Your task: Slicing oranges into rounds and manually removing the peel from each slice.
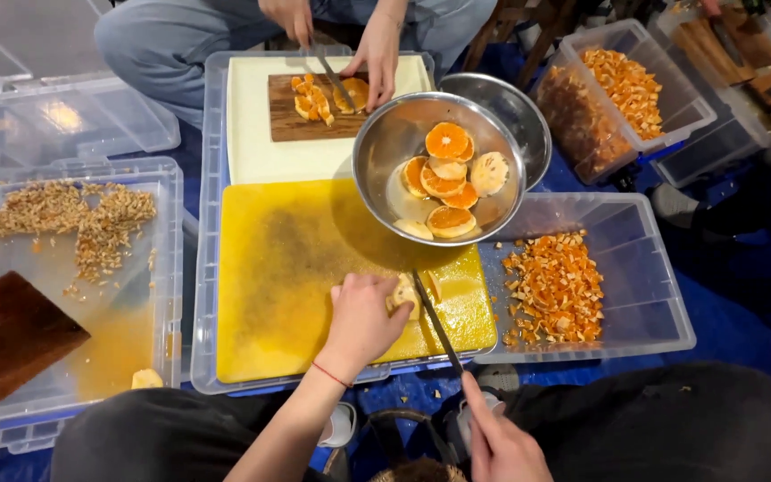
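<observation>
On your far left sits a clear bin (pixel 167 268) scattered with seeds and a dark wooden board (pixel 6 335) leaning in it. Your left hand (pixel 363 317) presses down on a peeled orange piece (pixel 405 293) on the yellow cutting board (pixel 296 268), fingers curled over it. Your right hand (pixel 497 442) is closed around the handle of a knife (pixel 437 323), its blade resting against the fruit. Above stands a metal bowl (pixel 385 143) of orange slices. On the right, a bin (pixel 653 286) holds chopped peel. Across from you, another person's hands (pixel 377 49) cut fruit.
</observation>
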